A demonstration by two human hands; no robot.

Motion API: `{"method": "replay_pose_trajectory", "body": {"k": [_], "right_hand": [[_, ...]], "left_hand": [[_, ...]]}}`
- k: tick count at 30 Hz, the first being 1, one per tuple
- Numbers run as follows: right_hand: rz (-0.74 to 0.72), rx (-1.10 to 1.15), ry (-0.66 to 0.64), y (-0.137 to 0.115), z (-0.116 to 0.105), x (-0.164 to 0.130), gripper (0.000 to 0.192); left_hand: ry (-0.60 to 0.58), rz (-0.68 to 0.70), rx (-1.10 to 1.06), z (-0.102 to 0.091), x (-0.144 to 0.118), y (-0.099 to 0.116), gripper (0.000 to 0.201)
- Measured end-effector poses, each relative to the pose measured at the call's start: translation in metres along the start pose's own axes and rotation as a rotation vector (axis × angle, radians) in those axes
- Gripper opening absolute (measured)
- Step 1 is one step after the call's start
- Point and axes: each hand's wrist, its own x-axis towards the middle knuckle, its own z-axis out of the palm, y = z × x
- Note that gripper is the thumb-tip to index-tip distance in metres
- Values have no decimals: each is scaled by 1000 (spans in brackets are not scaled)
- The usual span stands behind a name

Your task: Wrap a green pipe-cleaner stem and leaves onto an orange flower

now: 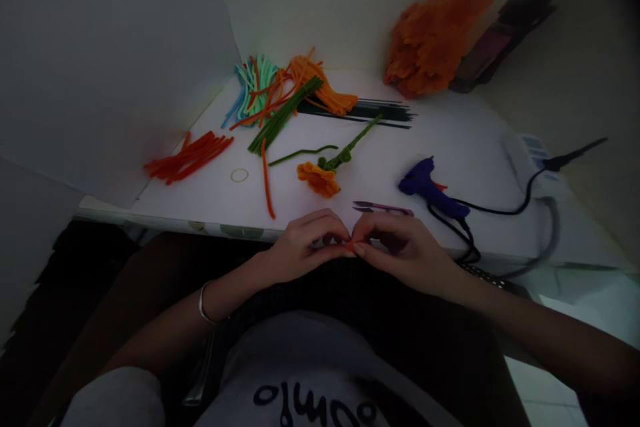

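Your left hand and right hand meet fingertip to fingertip at the near edge of the surface, both pinching a small orange piece; too small to tell what it is. Just beyond: pink scissors, an orange flower on a green stem. Blue glue gun to the right.

One head view: worn above, aimed forward and down, close over the fingers; table seen just beyond them.
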Motion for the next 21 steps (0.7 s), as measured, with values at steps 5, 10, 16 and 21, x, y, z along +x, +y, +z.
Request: {"method": "replay_pose_trajectory", "body": {"k": [5, 10, 16, 21], "right_hand": [[110, 78, 57, 2, 6, -1, 12], [191, 150, 50, 3, 7, 0, 13], [242, 183, 32, 6, 5, -2, 14], [230, 192, 0, 8, 1, -3, 19]], "left_hand": [[-51, 196, 340, 3, -2, -2, 6], [-37, 296, 595, 8, -3, -5, 9], [-103, 299, 640, 7, -3, -8, 10], [-184, 166, 540, 3, -2, -4, 19]]}}
